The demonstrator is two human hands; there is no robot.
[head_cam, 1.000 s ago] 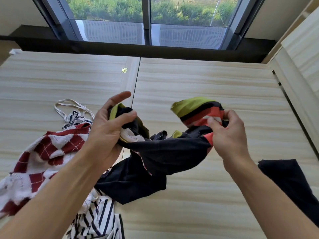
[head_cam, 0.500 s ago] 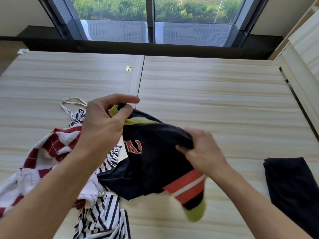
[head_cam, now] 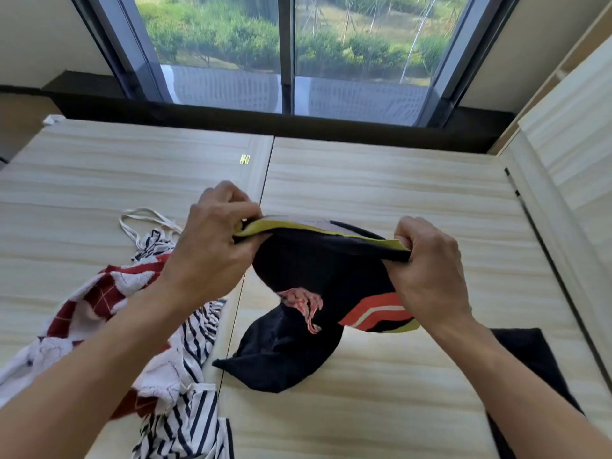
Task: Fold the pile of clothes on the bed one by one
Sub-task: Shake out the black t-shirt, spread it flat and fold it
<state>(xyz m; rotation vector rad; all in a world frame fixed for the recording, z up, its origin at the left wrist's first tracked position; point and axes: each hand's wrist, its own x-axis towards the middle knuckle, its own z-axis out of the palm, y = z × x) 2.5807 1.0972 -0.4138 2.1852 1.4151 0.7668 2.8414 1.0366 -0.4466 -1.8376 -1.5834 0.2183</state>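
Note:
A black garment (head_cam: 298,279) with a yellow-green edge, a red print and red, white and yellow stripes hangs above the bed. My left hand (head_cam: 212,250) pinches its top edge at the left end. My right hand (head_cam: 427,270) grips the same edge at the right end, and the edge runs stretched between them. The lower part droops onto the wooden bed surface (head_cam: 381,200). At the left lies the pile: a red and white checked garment (head_cam: 99,296) and a navy and white striped garment (head_cam: 195,352) with white straps.
A folded black garment (head_cam: 530,362) lies at the right, partly under my right forearm. A dark window sill and a large window bound the far side. A pale wooden cabinet wall (head_cam: 569,154) stands along the right edge.
My right hand has risen from the garment's lower middle to its top edge on the right. The garment now hangs spread between both hands, its striped part below the right hand.

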